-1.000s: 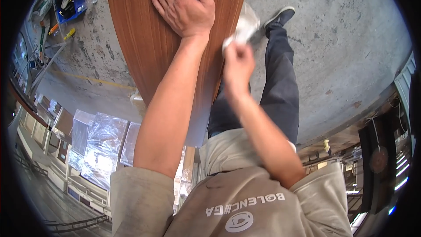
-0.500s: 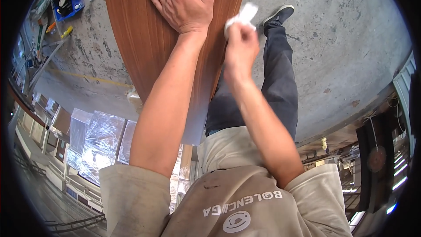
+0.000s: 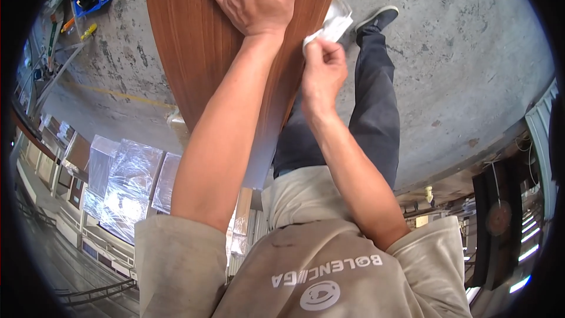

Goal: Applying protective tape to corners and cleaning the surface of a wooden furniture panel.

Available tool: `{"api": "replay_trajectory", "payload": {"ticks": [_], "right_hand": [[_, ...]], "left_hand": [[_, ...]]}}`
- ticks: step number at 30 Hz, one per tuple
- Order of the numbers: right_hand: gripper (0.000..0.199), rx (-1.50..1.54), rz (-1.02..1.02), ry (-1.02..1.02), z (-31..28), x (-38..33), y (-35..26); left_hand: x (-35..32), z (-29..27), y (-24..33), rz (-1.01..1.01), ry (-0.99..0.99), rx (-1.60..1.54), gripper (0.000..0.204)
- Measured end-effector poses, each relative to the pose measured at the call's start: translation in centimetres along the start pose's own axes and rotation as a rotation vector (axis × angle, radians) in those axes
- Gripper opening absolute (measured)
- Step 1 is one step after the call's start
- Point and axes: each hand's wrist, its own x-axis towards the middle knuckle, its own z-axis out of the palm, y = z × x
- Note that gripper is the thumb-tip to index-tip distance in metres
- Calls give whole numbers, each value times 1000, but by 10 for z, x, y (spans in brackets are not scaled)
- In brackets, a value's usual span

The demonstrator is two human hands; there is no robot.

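Observation:
A brown wood-grain board (image 3: 188,41) with a curved left edge stretches away in front of me. My left hand (image 3: 254,1) rests flat on its top, fingers spread and pointing away. At the board's right edge, my right hand (image 3: 324,76) pinches a crumpled white cloth (image 3: 335,28) between thumb and fingers. The far part of that cloth sticks out past the edge, over the floor, and looks thin and smeared. Whether it is fabric or paper is hard to make out.
A blue bin (image 3: 93,0) of tools and small items sits at the far left, with a yellow-handled tool (image 3: 89,30) near it. Plastic-wrapped boxes (image 3: 130,185) stand at the left. My shoe (image 3: 379,19) is on the grey concrete floor (image 3: 459,76).
The white cloth has shifted slightly and spread out more in my right hand, which stays at the board's edge. My left hand remains flat on the board; the whole view has moved a little.

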Motion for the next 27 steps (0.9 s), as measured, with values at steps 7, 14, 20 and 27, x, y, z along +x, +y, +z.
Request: {"api": "replay_trajectory", "payload": {"ticks": [7,14,20,27], "right_hand": [[9,-128,161,-215,-62,-36,21],[12,-213,187,-383,-186,16,-89],[9,-607,-135,-730,-195,56,-166],[21,-823,-289,-952,-157,94,-198]], "left_hand": [[-3,7,-28,327,250,210,52],[-139,-48,2,515,-581,31,67],[-299,-155,-40,-183,-906,-343,33],[-303,-129,89,-966,-351,-487,30]]}}
